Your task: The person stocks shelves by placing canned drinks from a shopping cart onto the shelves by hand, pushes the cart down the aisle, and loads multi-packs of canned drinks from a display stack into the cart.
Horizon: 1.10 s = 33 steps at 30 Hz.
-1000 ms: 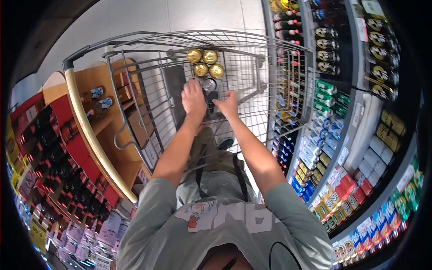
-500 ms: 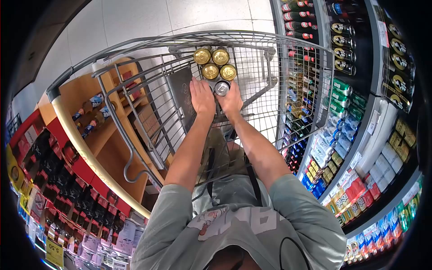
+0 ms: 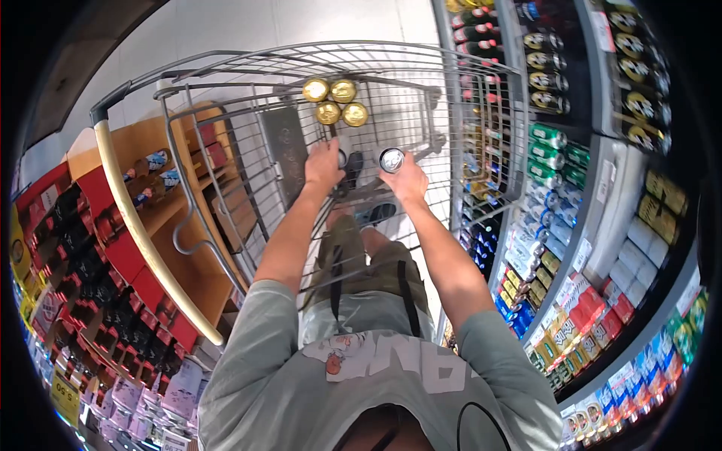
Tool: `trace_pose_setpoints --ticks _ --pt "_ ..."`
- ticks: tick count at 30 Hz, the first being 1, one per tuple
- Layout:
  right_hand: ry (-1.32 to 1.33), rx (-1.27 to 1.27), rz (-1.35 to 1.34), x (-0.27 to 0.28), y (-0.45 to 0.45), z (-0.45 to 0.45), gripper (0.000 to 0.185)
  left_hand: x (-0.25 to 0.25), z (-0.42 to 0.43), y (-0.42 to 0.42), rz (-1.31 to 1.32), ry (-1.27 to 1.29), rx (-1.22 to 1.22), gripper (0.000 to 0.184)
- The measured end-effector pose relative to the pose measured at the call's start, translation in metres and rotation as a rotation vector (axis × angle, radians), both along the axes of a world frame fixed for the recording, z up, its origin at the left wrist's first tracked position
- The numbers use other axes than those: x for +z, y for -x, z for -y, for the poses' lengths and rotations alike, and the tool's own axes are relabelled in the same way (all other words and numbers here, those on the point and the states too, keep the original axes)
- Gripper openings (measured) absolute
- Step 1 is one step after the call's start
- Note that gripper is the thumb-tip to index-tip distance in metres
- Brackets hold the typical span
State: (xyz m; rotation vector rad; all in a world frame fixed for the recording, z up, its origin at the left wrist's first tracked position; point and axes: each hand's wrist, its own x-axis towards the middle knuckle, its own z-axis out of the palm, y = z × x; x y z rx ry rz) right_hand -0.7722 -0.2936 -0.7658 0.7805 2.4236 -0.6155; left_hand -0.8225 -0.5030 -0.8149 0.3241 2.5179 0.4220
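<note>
My right hand (image 3: 406, 180) is wrapped round a can with a silver top (image 3: 392, 159), holding it upright inside the shopping cart (image 3: 519, 135). My left hand (image 3: 323, 165) is curled round a second can (image 3: 343, 158); only a sliver of its rim shows past the fingers. Just beyond the left hand, several cans with gold tops (image 3: 328, 113) stand grouped in the cart. A dark panel (image 3: 284, 154) lies along the cart's left side, close to my left hand.
The cart's pale handle (image 3: 147, 240) runs along the left. Shelves of cans and bottles (image 3: 545, 156) rise close on the right. A wooden display stand (image 3: 203, 263) and red-and-black bottle packs (image 3: 83, 278) stand at left. My shoe (image 3: 376, 214) shows below the cart.
My hands have moved apart, the right one shifting right with its silver-topped can and the left one drawing back slightly. The gold-topped cans stay grouped while the view shifts.
</note>
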Motion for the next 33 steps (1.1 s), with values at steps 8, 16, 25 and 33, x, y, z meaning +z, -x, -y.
trace_pose_setpoints --ticks 8,16,25,33 --pt "0.000 -0.051 -0.200 0.134 -0.071 -0.082 0.075 0.090 -0.023 -0.047 0.122 -0.198 0.127 0.069" --pt "0.303 -0.231 -0.824 0.299 -0.191 -0.155 0.057 0.225 -0.085 -0.063 0.146 -0.850 0.137 0.071" --pt "0.159 -0.401 -0.833 0.394 -0.311 -0.208 0.066 0.367 -0.240 -0.066 0.374 -0.935 -0.005 0.067" --pt "-0.059 -0.572 -0.882 0.432 -0.342 -0.264 0.075 0.414 -0.389 -0.083 0.085 -0.927 -0.615 0.067"
